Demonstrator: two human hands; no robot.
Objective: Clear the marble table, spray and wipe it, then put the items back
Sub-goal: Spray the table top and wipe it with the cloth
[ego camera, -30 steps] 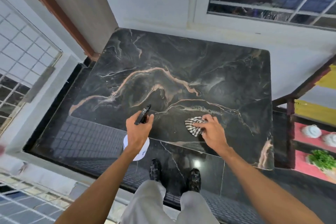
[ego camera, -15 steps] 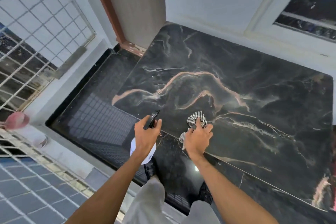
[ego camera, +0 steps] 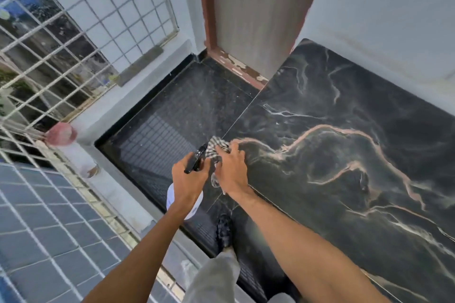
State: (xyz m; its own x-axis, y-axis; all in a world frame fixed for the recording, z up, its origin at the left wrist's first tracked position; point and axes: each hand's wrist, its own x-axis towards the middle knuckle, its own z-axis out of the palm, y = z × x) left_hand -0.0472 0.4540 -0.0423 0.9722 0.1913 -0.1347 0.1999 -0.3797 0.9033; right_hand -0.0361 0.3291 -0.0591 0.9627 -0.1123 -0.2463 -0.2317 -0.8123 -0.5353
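Note:
The black marble table with pinkish veins fills the right half of the head view, its top bare. My right hand presses a striped black-and-white cloth onto the table's near left corner. My left hand holds a spray bottle: the black trigger head sticks up above my fingers and the white body hangs below my wrist, just left of the table over the floor.
Dark glossy floor lies left of the table. A white metal grille runs along the left, with a pink object by it. A door with a brown frame stands behind the table's left corner. My shoe is below.
My right hand slid the cloth leftward along the front edge to the table's near left corner. My view swung left with it. The left hand kept hold of the spray bottle.

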